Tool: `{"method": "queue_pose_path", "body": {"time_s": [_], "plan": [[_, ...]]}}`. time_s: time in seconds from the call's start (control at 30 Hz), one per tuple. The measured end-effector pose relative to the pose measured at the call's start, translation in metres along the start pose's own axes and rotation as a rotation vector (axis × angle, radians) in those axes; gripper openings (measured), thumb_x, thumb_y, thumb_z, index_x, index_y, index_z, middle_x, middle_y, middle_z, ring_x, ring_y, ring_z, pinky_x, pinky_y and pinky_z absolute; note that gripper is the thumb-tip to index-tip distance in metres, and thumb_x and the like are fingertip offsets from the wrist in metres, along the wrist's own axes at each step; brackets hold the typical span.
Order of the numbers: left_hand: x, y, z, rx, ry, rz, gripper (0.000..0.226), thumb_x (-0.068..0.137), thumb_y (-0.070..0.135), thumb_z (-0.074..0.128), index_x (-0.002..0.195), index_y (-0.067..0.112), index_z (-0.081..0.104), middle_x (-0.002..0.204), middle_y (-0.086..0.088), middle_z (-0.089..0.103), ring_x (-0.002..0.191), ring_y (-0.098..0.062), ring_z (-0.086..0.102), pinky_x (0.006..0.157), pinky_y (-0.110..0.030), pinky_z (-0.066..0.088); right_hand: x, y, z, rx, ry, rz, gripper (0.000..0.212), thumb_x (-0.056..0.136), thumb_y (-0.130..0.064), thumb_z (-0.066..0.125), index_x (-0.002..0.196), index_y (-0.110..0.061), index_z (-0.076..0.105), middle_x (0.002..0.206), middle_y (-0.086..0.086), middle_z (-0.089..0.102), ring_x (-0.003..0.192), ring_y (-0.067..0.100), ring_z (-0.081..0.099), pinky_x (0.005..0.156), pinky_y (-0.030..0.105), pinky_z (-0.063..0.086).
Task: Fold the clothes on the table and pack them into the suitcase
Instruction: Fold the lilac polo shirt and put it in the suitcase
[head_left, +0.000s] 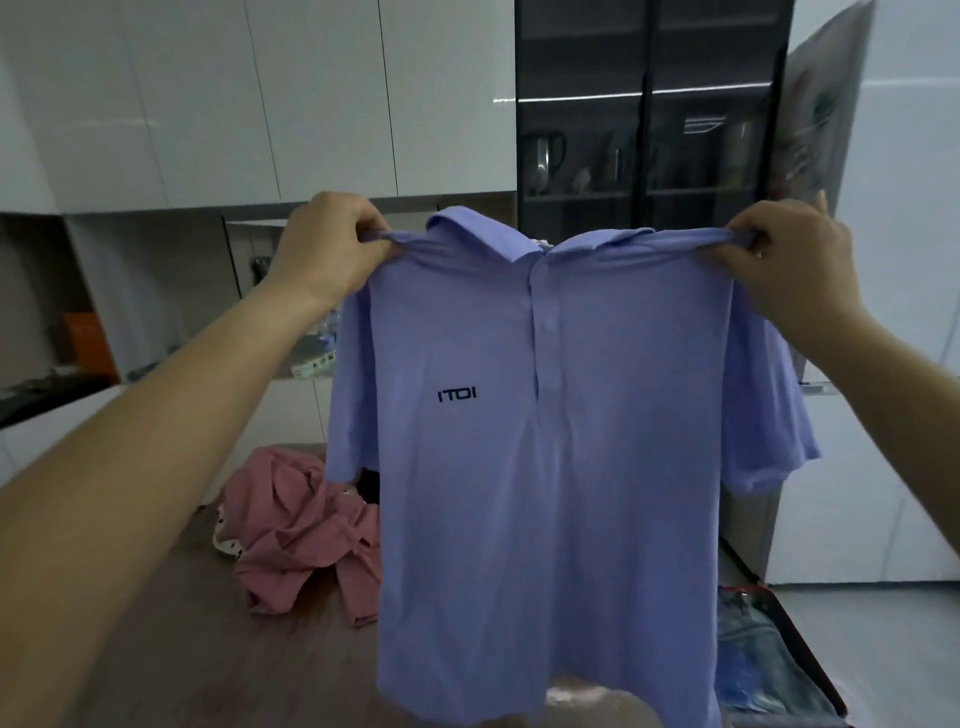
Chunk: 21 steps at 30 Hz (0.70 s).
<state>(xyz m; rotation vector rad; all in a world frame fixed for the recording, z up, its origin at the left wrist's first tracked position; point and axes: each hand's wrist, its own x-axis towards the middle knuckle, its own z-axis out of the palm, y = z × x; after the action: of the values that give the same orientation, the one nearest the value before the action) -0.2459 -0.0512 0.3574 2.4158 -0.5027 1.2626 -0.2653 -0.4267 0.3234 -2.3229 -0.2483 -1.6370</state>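
Two pinches hold lilac polo shirt (545, 467) up by shoulders: your left grip (332, 244) clamped on one seam, right grip (784, 254) on other. Shirt hangs over bench (208, 649). Light, limp, soft knit — take it at shoulders, lay flat to fold.

shirt (545, 441) above table (208, 649), suitcase (779, 665) right

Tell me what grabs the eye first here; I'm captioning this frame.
A lilac polo shirt hangs spread mid-frame, front toward the camera, pinched at its shoulders by the left hand and right hand. Behind it a crumpled pink garment lies on the table; the suitcase shows lower right.
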Motion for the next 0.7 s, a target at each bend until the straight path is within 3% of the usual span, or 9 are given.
{"method": "queue_pose_path", "body": {"time_s": [0.13,0.27,0.43,0.7], "plan": [[0.008,-0.004,-0.011,-0.020,-0.008,-0.019,0.025,0.083,0.031,0.070,0.087,0.006,0.069,0.082,-0.008,0.064,0.077,-0.022,0.057,0.066,-0.032,0.043,0.011,-0.003,-0.001,0.009,0.031,-0.013,0.026,0.085,-0.027,0.062,0.087,-0.001,0.066,0.085,0.016,0.063,0.081,0.031,0.051,0.104,0.053,0.034],[0.011,-0.017,0.000,-0.015,-0.048,-0.043,0.025,0.082,0.030,0.071,0.083,0.004,0.069,0.080,-0.009,0.064,0.075,-0.025,0.058,0.062,-0.032,0.040,0.012,-0.002,0.014,0.013,-0.021,0.020,0.019,0.087,-0.022,0.066,0.085,-0.003,0.065,0.080,0.007,0.056,0.078,0.018,0.039,0.109,0.051,0.029],[0.002,-0.039,0.046,0.010,-0.152,-0.099,0.025,0.082,0.027,0.071,0.075,0.004,0.064,0.075,-0.010,0.060,0.070,-0.025,0.055,0.053,-0.028,0.033,-0.003,0.011,0.059,-0.012,-0.189,0.052,0.017,0.085,-0.022,0.068,0.081,-0.006,0.063,0.076,0.004,0.051,0.074,0.020,0.039,0.114,0.049,0.020],[-0.025,-0.099,0.161,0.075,-0.369,-0.223,0.021,0.082,0.024,0.070,0.073,0.006,0.064,0.075,-0.009,0.062,0.071,-0.026,0.056,0.057,-0.030,0.032,-0.058,0.047,0.177,-0.036,-0.514,0.106,0.011,0.090,-0.022,0.063,0.085,-0.012,0.065,0.080,-0.001,0.051,0.081,0.018,0.047,0.117,0.044,0.009]]}}
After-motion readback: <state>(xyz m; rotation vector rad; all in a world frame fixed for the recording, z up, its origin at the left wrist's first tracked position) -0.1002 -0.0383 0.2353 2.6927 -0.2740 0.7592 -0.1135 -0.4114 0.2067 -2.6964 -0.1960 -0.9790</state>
